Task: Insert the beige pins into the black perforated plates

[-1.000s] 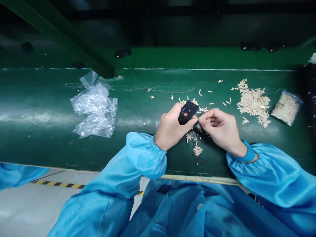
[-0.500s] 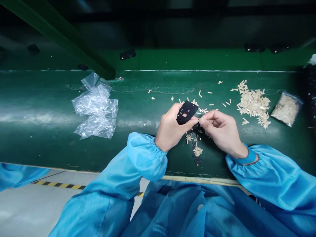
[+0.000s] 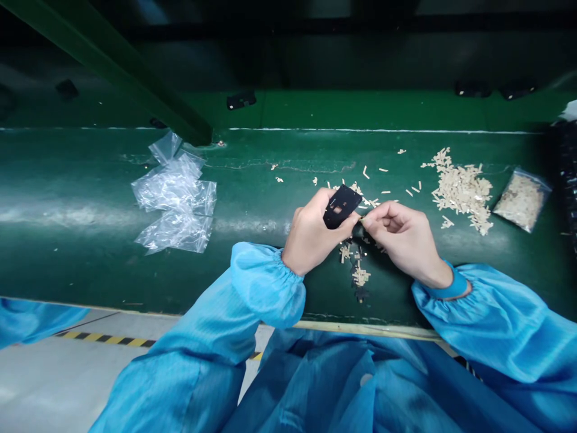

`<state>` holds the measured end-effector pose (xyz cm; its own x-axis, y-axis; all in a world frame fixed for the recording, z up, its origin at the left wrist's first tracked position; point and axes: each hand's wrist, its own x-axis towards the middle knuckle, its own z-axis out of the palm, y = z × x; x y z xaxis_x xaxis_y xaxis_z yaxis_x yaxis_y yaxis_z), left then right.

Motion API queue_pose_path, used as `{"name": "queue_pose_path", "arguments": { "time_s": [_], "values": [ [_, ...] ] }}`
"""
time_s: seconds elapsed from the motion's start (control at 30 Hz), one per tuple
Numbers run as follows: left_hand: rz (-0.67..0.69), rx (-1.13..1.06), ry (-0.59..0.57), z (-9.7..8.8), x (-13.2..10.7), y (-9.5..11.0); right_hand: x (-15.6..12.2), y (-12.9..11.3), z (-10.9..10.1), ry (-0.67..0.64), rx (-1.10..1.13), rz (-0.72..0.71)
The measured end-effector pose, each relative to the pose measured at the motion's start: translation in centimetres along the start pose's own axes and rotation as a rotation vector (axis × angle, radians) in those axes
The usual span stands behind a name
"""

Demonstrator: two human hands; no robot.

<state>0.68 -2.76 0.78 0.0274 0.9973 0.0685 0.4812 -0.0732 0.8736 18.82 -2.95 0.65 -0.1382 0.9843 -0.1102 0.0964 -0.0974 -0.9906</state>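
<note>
My left hand (image 3: 313, 234) is closed around a small flat black plastic part (image 3: 341, 204) with cut-out holes, held tilted above the green belt (image 3: 90, 240). My right hand (image 3: 403, 237) is pinched at the part's lower right edge, thumb and forefinger pressed together; whatever sits between them is too small to make out. Small beige pieces (image 3: 358, 273) lie scattered on the belt right under both hands. Both arms wear blue sleeves.
A heap of beige pieces (image 3: 462, 189) lies at the right, with a clear bag of the same pieces (image 3: 522, 199) beyond it. Empty clear plastic bags (image 3: 175, 201) lie to the left. A green beam (image 3: 112, 66) slants across the upper left. Black parts (image 3: 241, 99) rest on the far ledge.
The black part has shifted slightly in my left hand. My right hand's pinch stays at its edge. The view has drifted a little.
</note>
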Motion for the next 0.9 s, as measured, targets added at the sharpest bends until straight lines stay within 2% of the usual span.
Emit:
{"name": "queue_pose_path", "arguments": {
  "time_s": [0.17,0.23,0.37,0.47,0.53,0.6,0.77,0.83,0.9],
  "values": [
    [0.014,-0.058,-0.027,0.1,0.4,-0.3,0.0,-0.2,-0.2,-0.016,0.011,0.01],
    [0.014,-0.05,0.0,-0.2,0.7,-0.5,0.1,-0.2,-0.4,-0.033,0.031,0.032],
    [0.026,0.076,0.125,-1.5,1.7,-1.2,0.3,-0.2,-0.7,-0.016,0.049,0.07],
    [0.062,0.215,0.13,-2.1,2.0,-1.6,0.4,-0.2,-0.8,-0.006,0.028,0.065],
    [0.098,0.227,0.074,-2.0,1.8,-1.5,0.4,-0.3,-0.7,-0.015,0.01,0.063],
    [0.092,0.131,-0.017,-1.7,1.6,-1.0,0.3,-0.4,-0.6,-0.023,-0.006,0.053],
    [-0.197,-0.313,-0.342,-1.2,1.5,0.5,0.2,-0.2,-0.5,-0.06,-0.005,0.025],
    [-0.265,-0.403,-0.388,-1.3,1.6,0.7,0.1,-0.1,-0.5,-0.073,-0.011,0.029],
    [-0.286,-0.44,-0.382,-1.3,1.6,0.6,0.1,0.0,-0.5,-0.075,-0.028,0.026]
  ]
}}
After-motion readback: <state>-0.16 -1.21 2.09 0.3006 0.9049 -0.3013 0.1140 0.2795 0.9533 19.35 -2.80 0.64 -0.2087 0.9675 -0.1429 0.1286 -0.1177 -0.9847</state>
